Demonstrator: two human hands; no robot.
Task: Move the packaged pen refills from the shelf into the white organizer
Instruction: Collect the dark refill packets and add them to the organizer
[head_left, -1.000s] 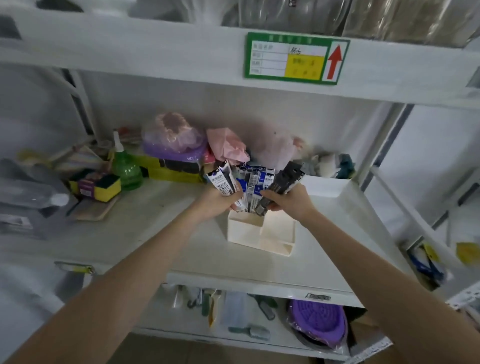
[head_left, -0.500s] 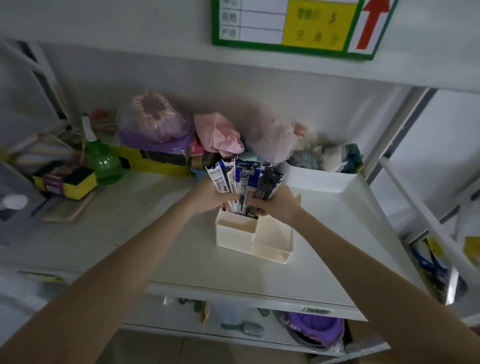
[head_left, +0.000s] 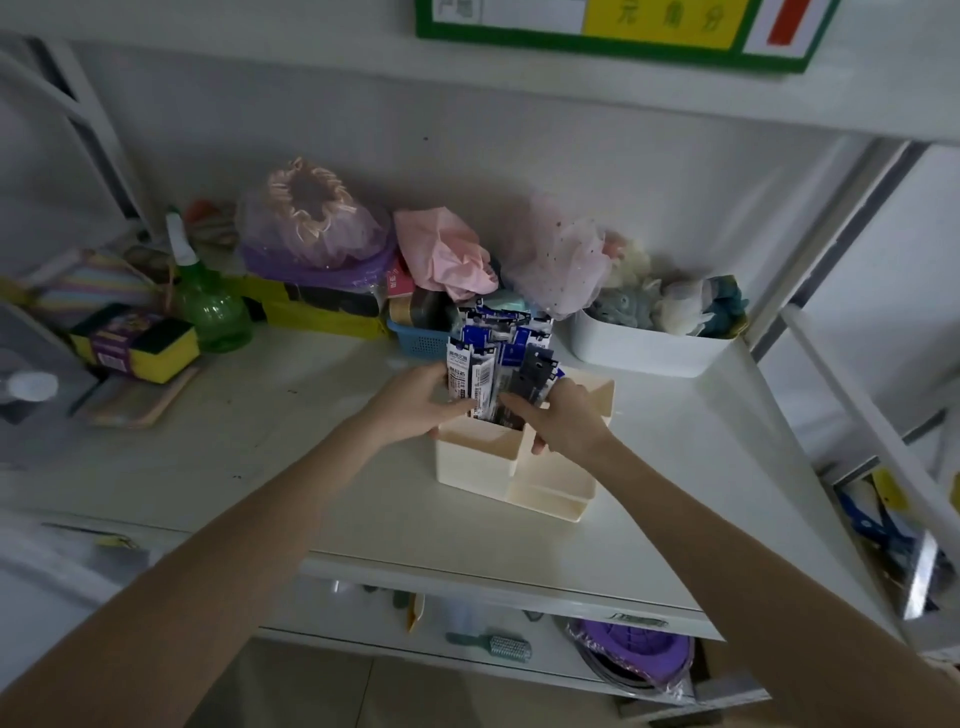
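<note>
Both arms reach forward over shelf (head_left: 311, 467). Left hand (head_left: 415, 402) and right hand (head_left: 561, 421) each in closed grip on refill packs (head_left: 498, 364), bundle upright, lower ends inside organizer (head_left: 483, 467) rear-left compartment.

Dim, soft, wide-angle edge warp

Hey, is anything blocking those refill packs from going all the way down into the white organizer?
Nothing visible does. Both hands, left and right, hold the refill packs upright, lower ends already inside the white organizer at its tall left compartment. Its bottom is hidden.
</note>
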